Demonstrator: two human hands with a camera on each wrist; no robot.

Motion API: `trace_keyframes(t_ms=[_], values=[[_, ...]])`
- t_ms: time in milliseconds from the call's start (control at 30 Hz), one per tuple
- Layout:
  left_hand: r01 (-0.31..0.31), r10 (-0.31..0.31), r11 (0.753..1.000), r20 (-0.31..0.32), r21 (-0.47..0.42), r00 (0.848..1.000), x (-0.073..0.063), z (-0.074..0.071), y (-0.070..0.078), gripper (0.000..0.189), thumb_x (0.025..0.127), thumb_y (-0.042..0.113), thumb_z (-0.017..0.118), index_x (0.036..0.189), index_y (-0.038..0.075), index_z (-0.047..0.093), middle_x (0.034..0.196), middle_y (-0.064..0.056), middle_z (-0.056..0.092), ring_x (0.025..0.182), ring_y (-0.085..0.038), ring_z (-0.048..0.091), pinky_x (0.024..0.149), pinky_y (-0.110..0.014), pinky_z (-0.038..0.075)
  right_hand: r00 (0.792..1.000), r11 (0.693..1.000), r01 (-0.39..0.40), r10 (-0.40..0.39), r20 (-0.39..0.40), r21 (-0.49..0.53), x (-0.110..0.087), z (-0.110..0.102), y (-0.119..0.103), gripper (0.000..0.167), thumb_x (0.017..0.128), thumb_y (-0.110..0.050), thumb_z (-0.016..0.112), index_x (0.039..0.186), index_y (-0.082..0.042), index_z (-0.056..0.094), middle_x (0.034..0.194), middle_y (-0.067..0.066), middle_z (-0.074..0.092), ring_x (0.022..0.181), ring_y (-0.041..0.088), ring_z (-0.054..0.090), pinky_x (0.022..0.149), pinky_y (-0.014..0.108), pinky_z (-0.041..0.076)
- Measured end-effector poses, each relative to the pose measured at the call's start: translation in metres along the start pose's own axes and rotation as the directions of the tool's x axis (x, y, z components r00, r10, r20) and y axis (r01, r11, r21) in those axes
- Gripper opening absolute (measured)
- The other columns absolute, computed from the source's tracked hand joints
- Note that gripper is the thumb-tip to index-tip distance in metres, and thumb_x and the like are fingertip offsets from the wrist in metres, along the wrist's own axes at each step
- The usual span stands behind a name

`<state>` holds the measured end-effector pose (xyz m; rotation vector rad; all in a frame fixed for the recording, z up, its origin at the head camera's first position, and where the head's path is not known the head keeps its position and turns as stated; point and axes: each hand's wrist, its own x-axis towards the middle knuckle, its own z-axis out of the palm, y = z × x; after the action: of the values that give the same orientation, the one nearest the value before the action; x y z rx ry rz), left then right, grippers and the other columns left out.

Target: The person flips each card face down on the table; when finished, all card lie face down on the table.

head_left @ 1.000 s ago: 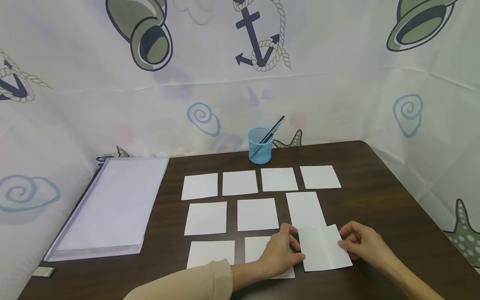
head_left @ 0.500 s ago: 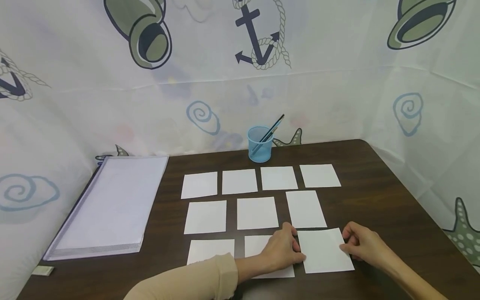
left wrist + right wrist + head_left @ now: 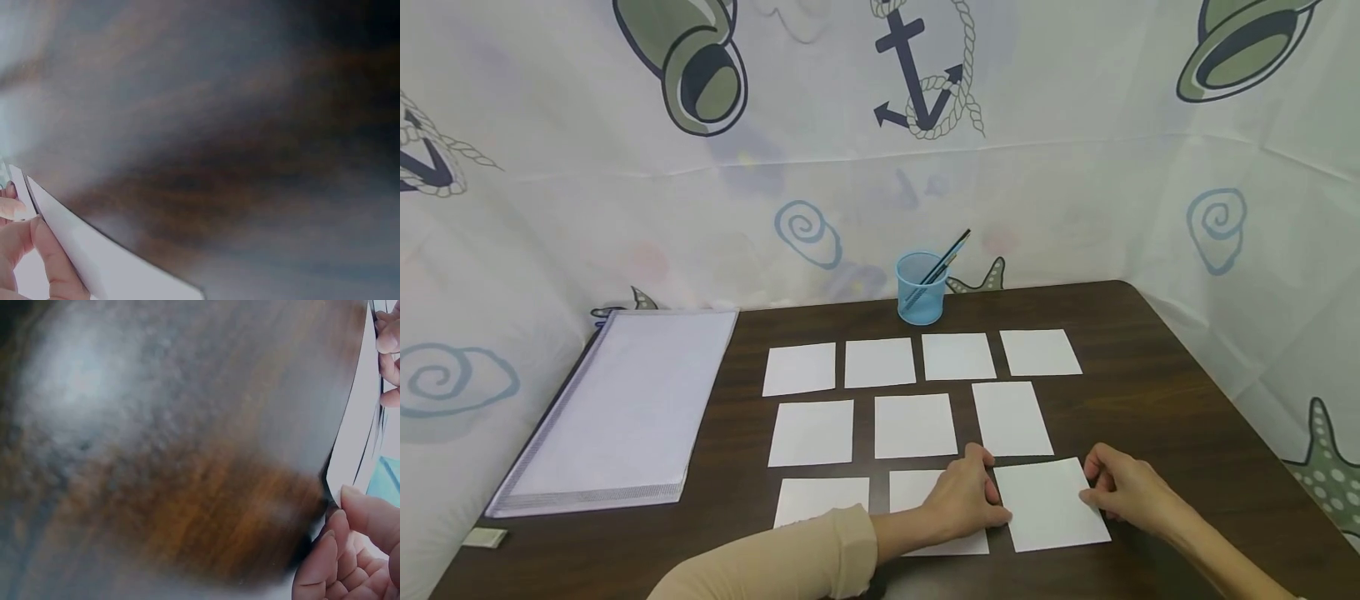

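Observation:
A square of white paper [image 3: 1054,505] lies at the front right of the dark table, level with the lowest row. My left hand [image 3: 962,498] pinches its left edge, the forearm crossing other paper squares. At its right edge my right hand [image 3: 1131,492] holds it between thumb and curled fingers; the right wrist view shows the thumb [image 3: 372,515] on the corner of the paper [image 3: 353,444]. In the left wrist view, the left fingertips [image 3: 53,256] meet at the edge of the paper [image 3: 106,256]. Behind it lies another paper piece [image 3: 1012,419], longer front to back.
Several more white squares [image 3: 810,434] lie in rows to the left and behind. A blue cup [image 3: 920,289] with pens or brushes stands at the back edge. A large white pad [image 3: 625,408] lies on the left, near a small pale block [image 3: 485,537]. Patterned cloth surrounds the table [image 3: 1150,400].
The paper square between my hands has come down flat and slid slightly toward me, leaving the piece behind it no longer overlapped. Both hands have barely moved.

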<state>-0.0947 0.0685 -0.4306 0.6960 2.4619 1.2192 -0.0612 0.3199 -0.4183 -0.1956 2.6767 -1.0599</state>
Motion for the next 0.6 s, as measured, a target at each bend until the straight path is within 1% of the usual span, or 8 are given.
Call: trace_keyframes(t_ms=[267, 400, 533, 600], values=[[-0.014, 0.014, 0.999, 0.003, 0.038, 1.0, 0.004, 0.002, 0.001, 0.051, 0.067, 0.007, 0.08, 0.106, 0.005, 0.047, 0.064, 0.009, 0.056, 0.053, 0.001, 0.044, 0.051, -0.015, 0.037, 1.0, 1.0, -0.012, 0.013, 0.027, -0.024, -0.001, -0.004, -0.002, 0.026, 0.079, -0.005, 0.07, 0.088, -0.002, 0.046, 0.063, 0.001, 0.049, 0.048, 0.008, 0.049, 0.045, 0.022, 0.046], [-0.016, 0.015, 0.999, 0.008, 0.039, 1.0, 0.005, 0.002, 0.001, 0.049, 0.067, 0.006, 0.079, 0.105, 0.004, 0.048, 0.063, 0.009, 0.056, 0.052, 0.001, 0.044, 0.051, -0.015, 0.037, 0.999, 0.999, -0.026, 0.027, 0.03, -0.036, -0.001, -0.005, -0.001, 0.027, 0.079, -0.006, 0.071, 0.089, -0.002, 0.047, 0.063, 0.001, 0.049, 0.048, 0.009, 0.05, 0.044, 0.022, 0.046], [-0.021, 0.021, 1.0, 0.021, 0.006, 1.0, 0.004, 0.001, -0.001, 0.049, 0.068, 0.006, 0.079, 0.106, 0.004, 0.048, 0.065, 0.008, 0.058, 0.054, 0.001, 0.045, 0.053, -0.015, 0.038, 0.999, 0.998, -0.036, 0.037, 0.028, -0.056, 0.0, -0.008, 0.0, 0.03, 0.08, -0.011, 0.072, 0.094, -0.001, 0.047, 0.064, 0.001, 0.051, 0.048, 0.01, 0.052, 0.045, 0.023, 0.046], [-0.031, 0.033, 0.999, 0.038, -0.043, 0.999, 0.003, 0.0, -0.003, 0.048, 0.071, 0.006, 0.077, 0.108, 0.003, 0.047, 0.065, 0.007, 0.061, 0.055, 0.003, 0.048, 0.053, -0.015, 0.04, 1.0, 0.996, -0.026, 0.027, 0.004, -0.082, 0.002, -0.012, -0.001, 0.03, 0.082, -0.013, 0.07, 0.097, 0.0, 0.048, 0.065, 0.001, 0.053, 0.049, 0.009, 0.053, 0.046, 0.023, 0.046]])
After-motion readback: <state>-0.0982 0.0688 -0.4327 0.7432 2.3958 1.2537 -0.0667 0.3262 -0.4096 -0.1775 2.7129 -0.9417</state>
